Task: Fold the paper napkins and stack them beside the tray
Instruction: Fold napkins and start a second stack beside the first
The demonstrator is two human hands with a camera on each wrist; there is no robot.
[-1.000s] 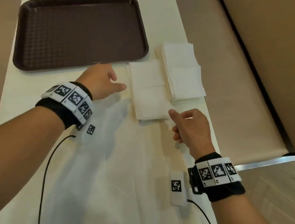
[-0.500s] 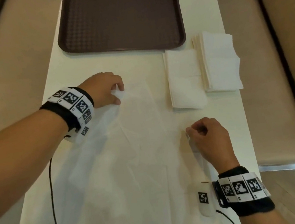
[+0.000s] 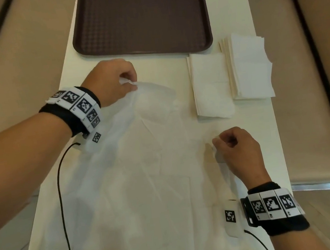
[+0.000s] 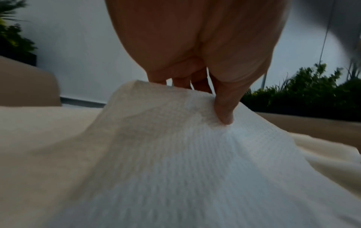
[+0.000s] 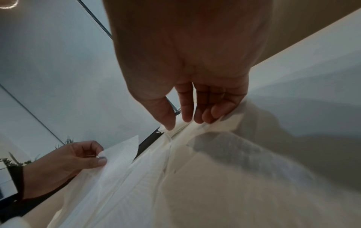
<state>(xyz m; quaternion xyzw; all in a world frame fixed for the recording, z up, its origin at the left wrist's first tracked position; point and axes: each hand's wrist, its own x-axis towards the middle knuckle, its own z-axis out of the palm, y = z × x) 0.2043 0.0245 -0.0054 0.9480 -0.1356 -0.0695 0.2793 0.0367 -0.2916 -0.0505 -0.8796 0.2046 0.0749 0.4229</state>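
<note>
The left hand (image 3: 109,82) was curled, and its thumb and fingers pinched the far left corner of the open napkin (image 3: 138,181), which it held a little above the table (image 3: 68,75). In the left wrist view the thumb (image 4: 224,114) pressed into the raised paper, and the sheet fell away from it in a soft slope. The right hand (image 3: 237,150) was curled too, and it pinched the far right edge of the same sheet between thumb and fingertips (in the right wrist view the fingertips (image 5: 207,117) closed on a thin fold of paper). So both hands held 1 napkin at its 2 far corners.

This napkin was large and still unfolded. It lay over the near and middle part of the table, with its near edge hanging over the table's near side.

Farther to the right lay the finished work, as far as I can judge: a folded napkin (image 3: 210,84) flat just beside the near right corner of the tray (image 3: 140,18), and right of it, touching or nearly so, a stack of napkins (image 3: 249,68) with several layers visible at its left edge. I could not count them.

The brown tray held nothing. My judgement is that the task was partly done: some napkins were folded and placed beside the tray, and the first fold of the open sheet was only beginning. Whether more loose napkins waited, the pictures did not show.
</note>
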